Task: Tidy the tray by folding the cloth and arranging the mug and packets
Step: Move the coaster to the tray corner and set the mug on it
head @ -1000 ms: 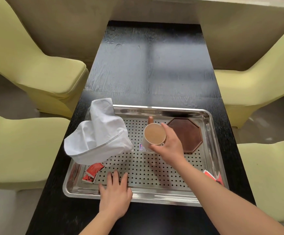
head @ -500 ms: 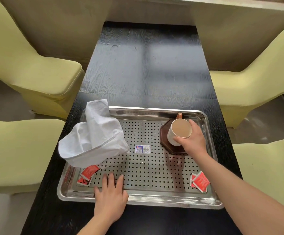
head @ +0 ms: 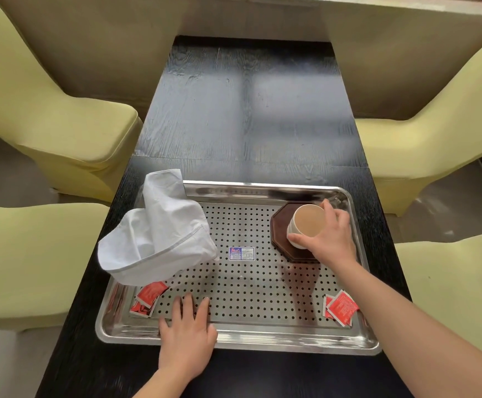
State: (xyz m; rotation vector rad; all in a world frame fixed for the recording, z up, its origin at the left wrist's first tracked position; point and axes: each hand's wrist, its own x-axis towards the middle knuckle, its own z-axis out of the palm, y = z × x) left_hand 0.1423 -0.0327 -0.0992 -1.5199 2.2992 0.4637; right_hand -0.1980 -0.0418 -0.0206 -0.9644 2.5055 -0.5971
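Head view: a perforated steel tray (head: 262,340) on a black desk (head: 248,110). The right hand (head: 324,239) grips a mug (head: 305,225) on a dark coaster (head: 281,228). The left hand (head: 186,331) lies flat, fingers spread, on the tray's near rim. A crumpled white cloth (head: 159,234) drapes the left edge; red packets (head: 147,297) lie near-left, more packets (head: 340,307) near-right.

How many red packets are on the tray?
At least 4: two overlapping at the tray's near-left corner, by the cloth, and two overlapping at the near-right corner. More may be hidden under the cloth.
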